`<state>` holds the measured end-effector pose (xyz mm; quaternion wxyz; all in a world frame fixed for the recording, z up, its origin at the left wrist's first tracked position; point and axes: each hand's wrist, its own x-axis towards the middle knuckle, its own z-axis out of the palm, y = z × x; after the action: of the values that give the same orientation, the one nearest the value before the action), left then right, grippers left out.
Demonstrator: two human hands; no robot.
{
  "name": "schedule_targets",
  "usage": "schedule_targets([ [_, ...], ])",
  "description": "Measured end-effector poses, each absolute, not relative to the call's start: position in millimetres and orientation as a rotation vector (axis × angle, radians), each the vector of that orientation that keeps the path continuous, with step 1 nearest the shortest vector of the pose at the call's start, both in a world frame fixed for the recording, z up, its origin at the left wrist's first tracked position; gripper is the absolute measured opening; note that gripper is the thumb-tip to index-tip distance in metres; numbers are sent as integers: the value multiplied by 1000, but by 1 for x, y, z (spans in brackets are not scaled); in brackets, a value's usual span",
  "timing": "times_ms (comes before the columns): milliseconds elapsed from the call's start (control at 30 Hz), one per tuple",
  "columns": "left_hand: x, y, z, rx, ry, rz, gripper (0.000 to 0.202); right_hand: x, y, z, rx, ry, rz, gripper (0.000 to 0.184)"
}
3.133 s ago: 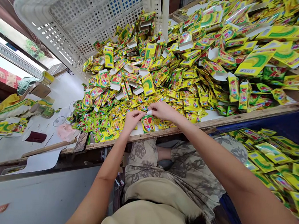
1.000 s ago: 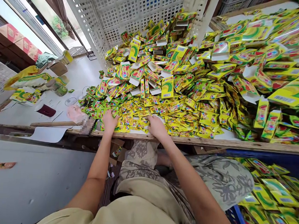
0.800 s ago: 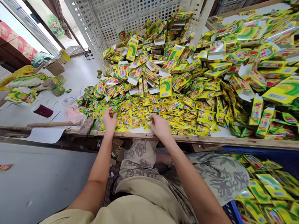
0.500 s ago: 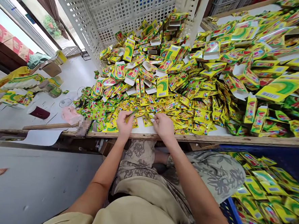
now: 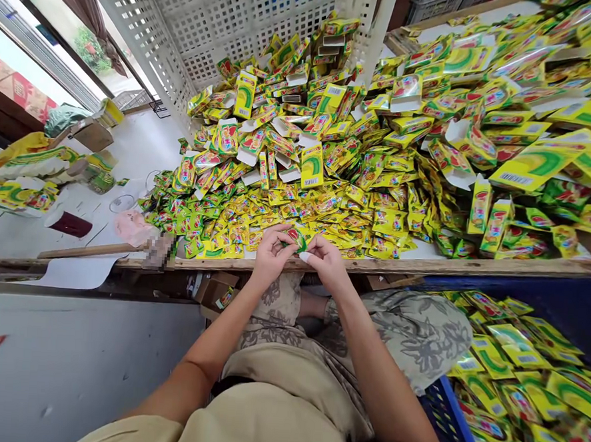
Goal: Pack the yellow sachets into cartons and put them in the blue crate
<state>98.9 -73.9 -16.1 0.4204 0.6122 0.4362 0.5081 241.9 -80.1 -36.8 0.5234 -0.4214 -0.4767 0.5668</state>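
My left hand (image 5: 272, 253) pinches a small green candy packet (image 5: 296, 236) with a red fruit picture, just over the table's front edge. From the other side my right hand (image 5: 327, 261) closes its thumb and fingers on the packet's right end; whether a second packet lies beneath is hidden. Right behind my hands spread many loose yellow packets (image 5: 326, 213). More green packets (image 5: 178, 217) lie to their left. Small printed boxes (image 5: 311, 165), several with open flaps, are heaped farther back.
A white plastic crate (image 5: 186, 47) lies tipped behind the heap. At lower right stands a blue crate (image 5: 466, 425) full of flat yellow-green boxes. A dark red cup (image 5: 70, 222), a wooden stick (image 5: 91, 250) and a pink bag (image 5: 132, 228) lie on the left.
My hands have come together, the left moving right with the green packet. The right hand now meets it at the packet, where before it was at a yellow one. The view has shifted slightly.
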Motion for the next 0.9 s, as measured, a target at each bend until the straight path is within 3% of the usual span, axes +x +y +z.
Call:
schedule_targets([
  [133,104,-74,-17,1298,1102,1294,46,246,-86,-37,-982,-1191,1354,21],
  [200,105,-75,-17,1238,1136,1285,51,249,-89,-36,-966,-1191,1330,21],
  [467,112,-86,-18,1245,1244,1233,39,242,-92,-32,-988,-1138,1185,29],
  [733,105,-86,-13,1079,1201,1018,31,250,-94,-33,-1336,-1352,647,16],
  [900,102,-86,-9,1019,1146,963,28,253,-96,-32,-1258,-1434,600,13],
])
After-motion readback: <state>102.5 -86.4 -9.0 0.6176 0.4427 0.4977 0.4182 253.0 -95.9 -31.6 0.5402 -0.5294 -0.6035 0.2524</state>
